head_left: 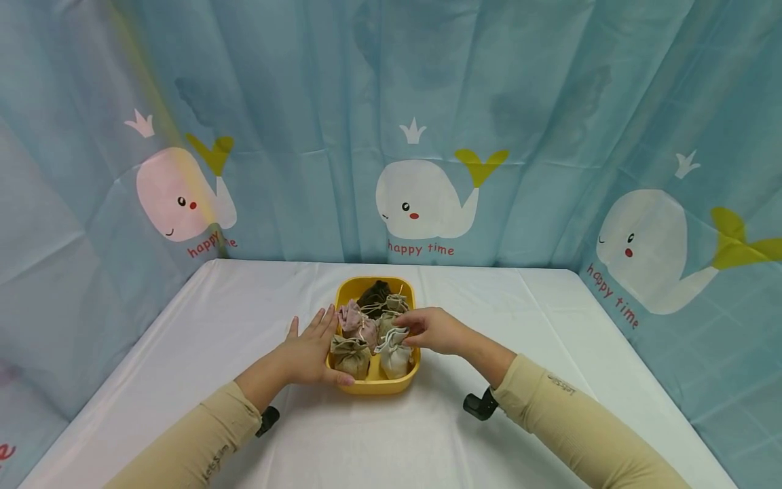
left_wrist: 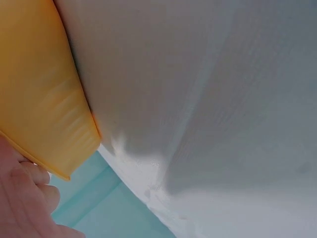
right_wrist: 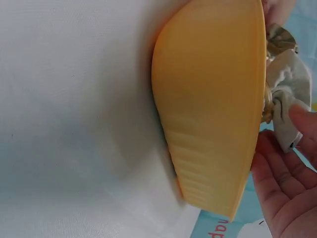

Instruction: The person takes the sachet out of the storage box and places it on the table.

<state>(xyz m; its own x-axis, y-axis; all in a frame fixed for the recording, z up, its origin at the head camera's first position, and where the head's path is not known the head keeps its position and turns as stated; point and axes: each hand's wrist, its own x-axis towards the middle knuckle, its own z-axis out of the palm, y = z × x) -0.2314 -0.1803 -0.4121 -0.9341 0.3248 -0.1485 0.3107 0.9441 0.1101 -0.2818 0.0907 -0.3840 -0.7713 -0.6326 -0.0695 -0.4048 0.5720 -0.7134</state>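
Note:
A yellow plastic basket [head_left: 379, 387] holds several small cloth drawstring pouches. My left hand [head_left: 311, 353] rests along the basket's left rim, fingers straight and thumb over the near edge. At the basket's right side, my right hand [head_left: 436, 331] has thumb and fingers on either side of the gathered top of an off-white pouch [head_left: 396, 360], pinching the cloth. A tan pouch [head_left: 351, 360] sits at the near left, with pink pouches [head_left: 350, 316] behind it. Farther back are a dark pouch [head_left: 374, 297] and an olive pouch [head_left: 397, 303]. In the right wrist view, the basket wall hides the pouches' lower parts.
The basket stands on a table with a white cloth [head_left: 519, 326]. A light blue curtain [head_left: 330, 136] printed with whales hangs behind and at both sides. Black straps or mounts [head_left: 480, 405] show beneath both wrists.

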